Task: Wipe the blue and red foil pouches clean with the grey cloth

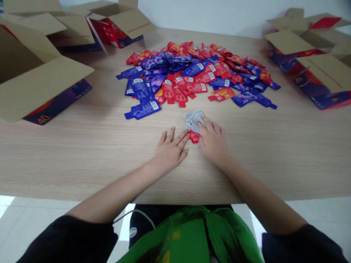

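Observation:
My left hand lies on the table with its fingers spread, the fingertips touching the edge of a small red pouch. My right hand is closed on a grey cloth, pressed against the table over part of that pouch. The cloth hides the rest of the pouch. Just beyond both hands spreads a heap of flat pouches with narrow necks, some red and some blue.
Open cardboard boxes stand at the left, the back left and the right, their flaps jutting over the wooden table. A white wall rises behind. The table's near edge runs just before my body.

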`<action>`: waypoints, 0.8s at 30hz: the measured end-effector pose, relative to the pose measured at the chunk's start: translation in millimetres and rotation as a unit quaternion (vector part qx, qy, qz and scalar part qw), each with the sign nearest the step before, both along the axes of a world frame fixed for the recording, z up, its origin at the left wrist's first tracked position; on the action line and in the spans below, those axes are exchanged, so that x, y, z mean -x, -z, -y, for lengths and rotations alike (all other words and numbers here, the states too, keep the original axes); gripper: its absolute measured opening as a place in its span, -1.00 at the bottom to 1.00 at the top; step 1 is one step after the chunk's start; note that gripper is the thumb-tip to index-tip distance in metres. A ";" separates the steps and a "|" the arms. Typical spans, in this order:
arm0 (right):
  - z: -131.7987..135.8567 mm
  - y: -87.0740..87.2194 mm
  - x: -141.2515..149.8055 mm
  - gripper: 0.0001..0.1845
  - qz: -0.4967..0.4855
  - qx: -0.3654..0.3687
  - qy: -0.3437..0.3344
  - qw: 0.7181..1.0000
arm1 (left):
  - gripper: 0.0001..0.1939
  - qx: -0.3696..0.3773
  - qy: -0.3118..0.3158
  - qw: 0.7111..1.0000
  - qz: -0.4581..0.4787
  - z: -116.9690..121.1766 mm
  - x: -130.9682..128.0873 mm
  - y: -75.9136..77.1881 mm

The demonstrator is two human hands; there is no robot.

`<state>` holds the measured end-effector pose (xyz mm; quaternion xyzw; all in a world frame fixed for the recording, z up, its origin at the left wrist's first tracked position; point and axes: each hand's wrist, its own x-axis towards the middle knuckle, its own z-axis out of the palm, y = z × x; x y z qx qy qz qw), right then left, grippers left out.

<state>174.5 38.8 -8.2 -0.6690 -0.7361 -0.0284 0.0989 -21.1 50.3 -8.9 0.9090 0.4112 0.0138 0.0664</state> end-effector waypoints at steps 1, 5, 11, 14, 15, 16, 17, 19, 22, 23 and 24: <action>3.9 1.9 -11.5 -0.39 -0.003 -0.005 0.021 1.000 | -0.38 0.002 -0.001 1.000 -0.003 0.1 -0.5 -0.5; 19.0 11.0 -54.3 -0.36 -0.006 -0.012 0.079 0.997 | -0.39 0.006 -0.005 1.000 -0.005 0.4 -1.8 0.2; 10.6 2.4 -71.1 -0.37 -0.024 -0.001 0.089 0.996 | -0.38 -0.008 -0.004 1.000 0.006 1.7 -1.1 7.0; -5.7 -12.4 -39.6 -0.32 -0.054 -0.046 0.055 0.996 | -0.38 -0.017 -0.006 1.000 0.014 2.3 -1.0 9.8; -10.4 -15.8 -24.8 -0.32 -0.053 -0.054 0.035 0.997 | -0.39 -0.020 -0.007 1.000 0.016 2.4 -0.9 10.1; -14.3 -17.6 -9.8 -0.32 -0.047 -0.054 0.012 0.997 | -0.39 -0.023 -0.008 1.000 0.016 2.4 -0.9 10.2; -17.1 -17.9 4.1 -0.33 -0.040 -0.045 -0.016 0.998 | -0.40 -0.024 -0.008 1.000 0.014 2.3 -0.8 10.0; -19.4 -14.2 23.6 -0.38 -0.022 -0.017 -0.064 0.998 | -0.42 -0.024 -0.008 1.000 0.006 2.0 -0.6 9.1; -15.5 -4.9 24.6 -0.43 0.003 0.002 -0.071 0.997 | -0.41 -0.022 -0.005 1.000 0.001 1.9 -0.6 7.2; -12.6 -2.5 18.3 -0.43 0.009 0.000 -0.058 0.998 | -0.40 -0.022 -0.005 1.000 0.002 1.9 -0.8 6.7; -9.0 -0.5 10.0 -0.42 0.013 -0.003 -0.039 0.999 | -0.39 -0.021 -0.005 1.000 0.003 2.0 -1.0 6.3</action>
